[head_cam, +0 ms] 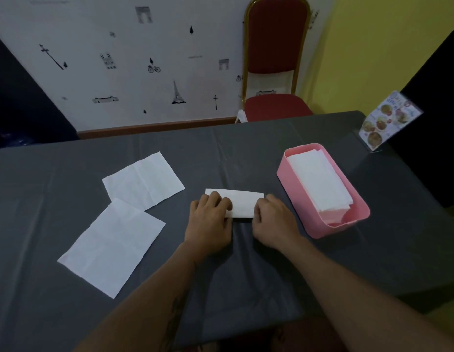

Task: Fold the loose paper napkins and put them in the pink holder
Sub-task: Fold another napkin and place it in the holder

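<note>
Now curled fingers (224,203) of both hands pinch the folded napkin's (242,201) ends.

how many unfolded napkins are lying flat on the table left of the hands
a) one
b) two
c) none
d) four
b: two open napkins lie on the dark table left of the hands, the far napkin and the near napkin, apart from the folded napkin under the fingers.
</note>
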Tool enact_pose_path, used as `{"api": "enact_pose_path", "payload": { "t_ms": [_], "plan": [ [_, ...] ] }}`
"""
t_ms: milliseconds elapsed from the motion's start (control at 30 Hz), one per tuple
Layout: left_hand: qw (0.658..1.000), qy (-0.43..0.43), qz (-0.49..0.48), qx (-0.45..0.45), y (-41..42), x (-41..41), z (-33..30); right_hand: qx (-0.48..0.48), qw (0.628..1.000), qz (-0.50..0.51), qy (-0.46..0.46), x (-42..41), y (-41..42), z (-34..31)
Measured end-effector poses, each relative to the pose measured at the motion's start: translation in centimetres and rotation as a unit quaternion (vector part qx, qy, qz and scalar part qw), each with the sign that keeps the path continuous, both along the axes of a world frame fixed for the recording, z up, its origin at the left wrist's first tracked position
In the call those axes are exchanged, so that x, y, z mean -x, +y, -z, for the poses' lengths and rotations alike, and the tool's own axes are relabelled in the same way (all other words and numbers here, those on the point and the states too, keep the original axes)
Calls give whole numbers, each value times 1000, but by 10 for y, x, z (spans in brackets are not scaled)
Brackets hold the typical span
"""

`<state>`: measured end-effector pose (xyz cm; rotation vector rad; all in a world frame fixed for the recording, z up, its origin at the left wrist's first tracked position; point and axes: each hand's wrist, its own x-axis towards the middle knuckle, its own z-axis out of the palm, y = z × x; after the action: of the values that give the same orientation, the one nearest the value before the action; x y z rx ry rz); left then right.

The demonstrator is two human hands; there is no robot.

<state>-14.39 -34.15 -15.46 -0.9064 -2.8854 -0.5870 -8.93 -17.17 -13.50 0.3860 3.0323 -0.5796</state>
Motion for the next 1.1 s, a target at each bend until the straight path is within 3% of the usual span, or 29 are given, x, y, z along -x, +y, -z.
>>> {"api": "enact_pose_path", "payload": {
  "t_ms": [100,233,300,400,433,567,700,867,1100],
  "plan": [
    [983,-83,-130,-102,2,-15,-11,120,987,110,-15,-4,3,-5],
    [895,-278,-248,-245,10,-27,-26,205,966,155,-31,-9,-1,-17],
    [837,-356,-273,-313,16,-24,-34,220,964,143,-34,-12,-6,-24],
    [705,-464,-324,-427,29,-11,-41,197,973,115,-22,-15,-15,-30],
    [689,-471,-326,-443,31,-7,-43,184,977,106,-17,-17,-18,-32],
    [757,-410,-325,-392,30,-1,-55,185,979,83,-19,-21,-16,-39],
    [812,-404,-213,-362,28,4,-80,255,957,135,-5,-14,3,-56],
    [824,-448,-75,-339,34,14,-110,378,905,195,6,1,16,-81],
    [845,-415,-95,-324,80,20,-130,345,899,257,82,-4,45,-110]
  ]
}}
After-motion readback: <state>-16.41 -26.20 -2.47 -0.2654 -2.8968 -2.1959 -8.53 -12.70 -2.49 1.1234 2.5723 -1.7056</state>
